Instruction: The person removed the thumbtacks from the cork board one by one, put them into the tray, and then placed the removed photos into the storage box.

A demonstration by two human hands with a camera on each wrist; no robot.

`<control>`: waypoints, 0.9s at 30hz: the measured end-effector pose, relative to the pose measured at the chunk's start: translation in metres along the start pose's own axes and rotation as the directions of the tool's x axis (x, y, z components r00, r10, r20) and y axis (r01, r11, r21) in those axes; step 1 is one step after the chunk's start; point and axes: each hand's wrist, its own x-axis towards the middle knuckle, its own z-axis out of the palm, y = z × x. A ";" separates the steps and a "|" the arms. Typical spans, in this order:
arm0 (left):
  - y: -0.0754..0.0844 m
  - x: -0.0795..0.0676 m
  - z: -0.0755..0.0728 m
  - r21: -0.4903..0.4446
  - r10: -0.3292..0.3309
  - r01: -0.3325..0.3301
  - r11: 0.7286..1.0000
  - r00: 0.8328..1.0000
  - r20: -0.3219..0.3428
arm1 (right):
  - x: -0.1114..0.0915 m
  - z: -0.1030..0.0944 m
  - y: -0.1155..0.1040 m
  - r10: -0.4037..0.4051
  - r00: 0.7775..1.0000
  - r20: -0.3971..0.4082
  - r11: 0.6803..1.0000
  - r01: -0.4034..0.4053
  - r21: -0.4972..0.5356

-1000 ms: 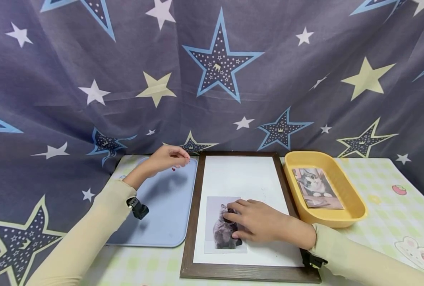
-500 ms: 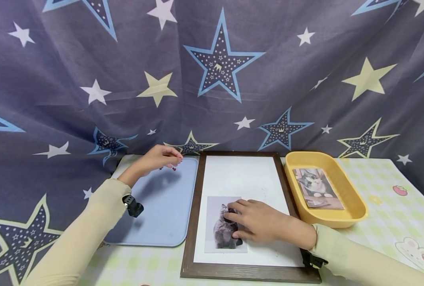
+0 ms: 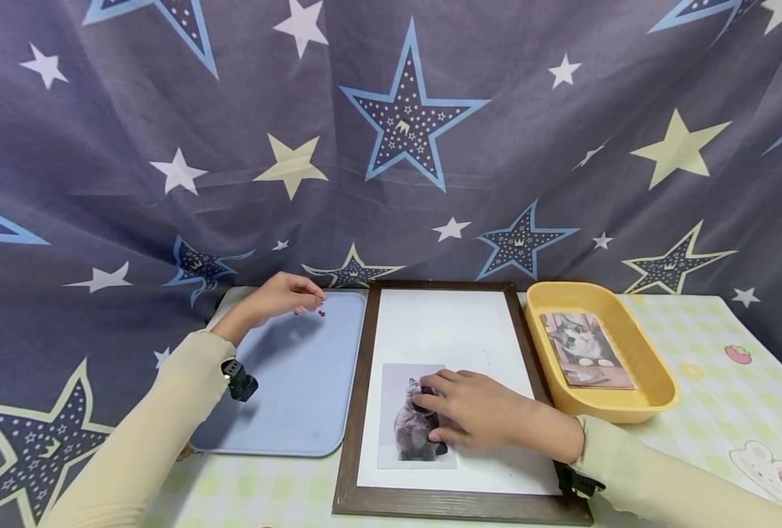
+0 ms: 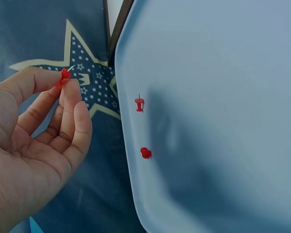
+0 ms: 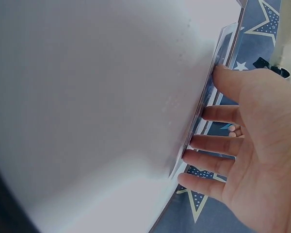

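Observation:
My left hand (image 3: 280, 299) hovers over the far end of the light blue tray (image 3: 285, 411). In the left wrist view its thumb and forefinger pinch a red push pin (image 4: 65, 75), metal point outward. Two more red push pins (image 4: 139, 104) lie on the tray near its edge. My right hand (image 3: 473, 411) rests with spread fingers on a photo of a grey cat (image 3: 417, 436). That photo lies on the lower left of a white board (image 3: 450, 323) with a dark brown frame. From the right wrist, the fingertips touch the photo, seen nearly edge-on.
Right of the board stands a yellow basin (image 3: 641, 359) holding a cat picture (image 3: 585, 348). The tray lies close along the board's left side. A checked tablecloth (image 3: 714, 396) covers the table, and a starry curtain (image 3: 391, 220) hangs behind.
My left hand has drifted left over the tray, still pinching the push pin, and the pins on the tray show more clearly. The right hand and the photo have stayed put.

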 end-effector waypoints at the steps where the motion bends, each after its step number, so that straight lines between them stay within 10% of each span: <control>1: -0.001 -0.001 -0.001 0.004 -0.001 0.001 1.000 1.000 0.000 | 0.000 0.000 0.000 0.001 1.000 0.001 1.000 -0.001 0.001; 27: -0.019 -0.003 0.002 0.104 -0.038 0.036 0.994 0.999 0.015 | 0.000 -0.001 -0.003 0.008 1.000 0.004 1.000 -0.008 -0.003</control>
